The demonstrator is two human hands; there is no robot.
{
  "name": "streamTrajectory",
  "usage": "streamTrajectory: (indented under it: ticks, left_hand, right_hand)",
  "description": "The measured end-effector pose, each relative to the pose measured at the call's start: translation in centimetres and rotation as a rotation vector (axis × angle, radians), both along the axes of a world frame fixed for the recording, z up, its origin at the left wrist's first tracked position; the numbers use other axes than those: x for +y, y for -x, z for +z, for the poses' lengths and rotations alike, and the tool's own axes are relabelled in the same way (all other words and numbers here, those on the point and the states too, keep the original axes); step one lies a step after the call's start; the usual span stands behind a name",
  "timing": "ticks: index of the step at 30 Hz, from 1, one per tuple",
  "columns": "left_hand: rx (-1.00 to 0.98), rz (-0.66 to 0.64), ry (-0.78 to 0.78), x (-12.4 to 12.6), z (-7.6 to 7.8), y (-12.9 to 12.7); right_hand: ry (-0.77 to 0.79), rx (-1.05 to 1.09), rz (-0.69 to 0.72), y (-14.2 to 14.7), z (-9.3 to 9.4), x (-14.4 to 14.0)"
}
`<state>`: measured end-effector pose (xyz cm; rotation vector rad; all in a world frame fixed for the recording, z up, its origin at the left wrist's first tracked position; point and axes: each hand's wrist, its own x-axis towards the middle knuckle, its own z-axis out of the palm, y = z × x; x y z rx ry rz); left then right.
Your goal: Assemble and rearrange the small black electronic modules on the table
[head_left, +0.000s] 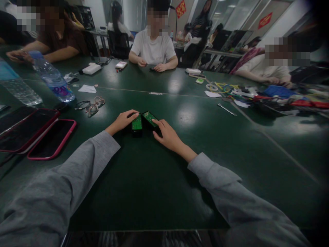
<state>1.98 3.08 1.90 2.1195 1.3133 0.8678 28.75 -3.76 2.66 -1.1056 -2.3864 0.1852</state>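
A dark green table (159, 192) is filling most of the frame, its near edge running along the bottom and its far edge lying under the people sitting across the top. The widest open room is lying in the lower middle and lower right, where bare tabletop is stretching between the two grey sleeves and out toward the right edge.

At the left edge, two phones in pink cases (36, 133) are lying side by side, crowding that side. Above them in the upper left, two plastic water bottles (52, 79) are lying tilted. A pair of glasses (94, 104) is resting just right of the bottles, near the centre-left. On the upper right, a tangle of coloured cables and parts (257, 94) is spreading along the table, with a metal wrench (226, 109) lying apart from it, toward the centre.

In the middle of the frame, the left hand (122, 121) is resting its spread fingers against the left side of one small black box with a green circuit board (137, 125). The right hand (168, 136) is touching the second black box with a green board (149, 118) with its fingertips, fingers loosely spread; whether either hand is truly gripping is hard to tell at this size. The two boxes are sitting on the table just beside each other, possibly touching at their far ends.
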Motion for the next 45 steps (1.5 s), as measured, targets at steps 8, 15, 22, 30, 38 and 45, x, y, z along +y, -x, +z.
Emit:
streamTrajectory:
  ticks: [8, 15, 22, 30, 38, 45]
  left_hand:
    - [-0.01, 0.002, -0.002, 0.1, -0.16, 0.07]
    - [-0.002, 0.003, 0.008, 0.03, -0.04, 0.05]
    - [-0.008, 0.005, 0.001, 0.01, -0.02, -0.02]
    - [-0.014, -0.003, 0.001, -0.15, 0.11, -0.08]
    - [-0.003, 0.009, 0.024, -0.31, 0.33, -0.13]
    - [-0.021, 0.009, 0.023, -0.36, 0.35, -0.2]
  right_hand:
    - [-0.001, -0.001, 0.001, -0.01, 0.0, -0.01]
    - [-0.006, -0.008, 0.002, 0.0, -0.12, 0.07]
    - [-0.009, 0.006, 0.007, -0.01, -0.23, 0.12]
    - [-0.013, -0.015, 0.001, 0.01, 0.0, 0.02]
    - [-0.008, -0.009, 0.0, -0.02, -0.02, 0.02]
    - [-0.002, -0.002, 0.0, -0.04, -0.09, 0.08]
